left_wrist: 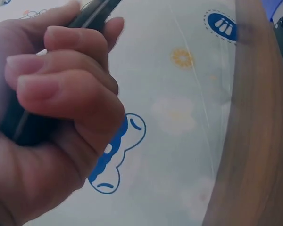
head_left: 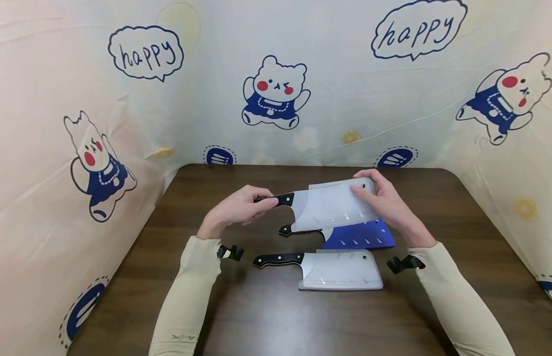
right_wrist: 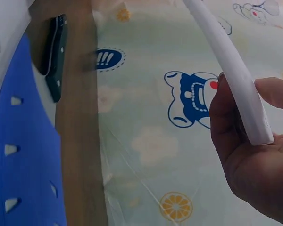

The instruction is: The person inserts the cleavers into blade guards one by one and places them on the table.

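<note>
My left hand (head_left: 240,205) grips the black handle (head_left: 284,199) of a cleaver, its fingers curled round it in the left wrist view. A white blade guard (head_left: 331,205) covers the cleaver's blade. At the guard's far end my right hand (head_left: 387,202) pinches it, thumb on the near face; the right wrist view shows the white guard edge-on (right_wrist: 245,99) between thumb and fingers. Below the held cleaver lies a second cleaver in a blue guard (head_left: 360,236), partly hidden by it. Nearer to me a third cleaver in a white guard (head_left: 342,271) lies with its handle to the left.
The dark wooden table (head_left: 253,316) has rounded far corners. Patterned cloth (head_left: 329,89) with bears and "happy" bubbles rises behind it and along both sides. A small black device (head_left: 230,252) is strapped at my left wrist, another (head_left: 404,263) at my right.
</note>
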{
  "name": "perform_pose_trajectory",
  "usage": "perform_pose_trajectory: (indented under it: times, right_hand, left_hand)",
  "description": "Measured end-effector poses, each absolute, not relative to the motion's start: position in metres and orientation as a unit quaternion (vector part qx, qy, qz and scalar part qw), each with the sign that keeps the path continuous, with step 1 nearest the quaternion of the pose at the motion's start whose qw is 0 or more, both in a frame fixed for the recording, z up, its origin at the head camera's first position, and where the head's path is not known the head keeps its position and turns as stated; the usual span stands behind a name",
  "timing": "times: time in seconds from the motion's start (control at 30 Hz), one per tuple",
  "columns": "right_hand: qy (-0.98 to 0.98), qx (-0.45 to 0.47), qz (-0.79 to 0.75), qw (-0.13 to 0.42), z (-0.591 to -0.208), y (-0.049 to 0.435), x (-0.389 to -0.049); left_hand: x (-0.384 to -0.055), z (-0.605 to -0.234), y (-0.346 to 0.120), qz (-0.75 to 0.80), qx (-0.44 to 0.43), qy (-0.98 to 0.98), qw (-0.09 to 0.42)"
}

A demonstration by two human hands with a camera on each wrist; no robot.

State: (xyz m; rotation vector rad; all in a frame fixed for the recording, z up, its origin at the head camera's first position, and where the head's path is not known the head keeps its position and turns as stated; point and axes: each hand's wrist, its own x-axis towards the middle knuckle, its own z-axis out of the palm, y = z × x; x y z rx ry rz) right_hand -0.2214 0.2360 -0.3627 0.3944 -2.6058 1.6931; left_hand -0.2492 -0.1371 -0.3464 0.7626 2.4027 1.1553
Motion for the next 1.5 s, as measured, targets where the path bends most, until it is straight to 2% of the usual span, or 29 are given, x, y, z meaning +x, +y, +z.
perform_pose_trajectory:
  times: [0.2, 0.53, 0.73, 0.97, 1.5]
  right_hand:
    - [-0.814, 0.129, 0.566, -0.028, -0.366, 0.247, -0.220]
    - [-0.857, 0.132, 0.497, -0.045, -0.375, 0.256, -0.229]
    - [-0.878, 0.126, 0.459, -0.044, -0.384, 0.253, -0.240]
    - [-0.896, 0.114, 0.424, -0.071, -0.392, 0.239, -0.258]
    - [-0.909, 0.168, 0.364, -0.112, -0.417, 0.174, -0.291]
  left_hand:
    - [-0.253, -0.342, -0.141, 0.430, 0.285, 0.841, 0.166]
    - [-0.259, -0.351, -0.145, 0.375, 0.270, 0.863, 0.205]
    - [-0.264, -0.357, -0.150, 0.297, 0.235, 0.911, 0.163]
    - [-0.273, -0.371, -0.156, 0.237, 0.194, 0.944, 0.122]
    - [-0.281, -0.385, -0.202, 0.195, 0.095, 0.969, 0.116]
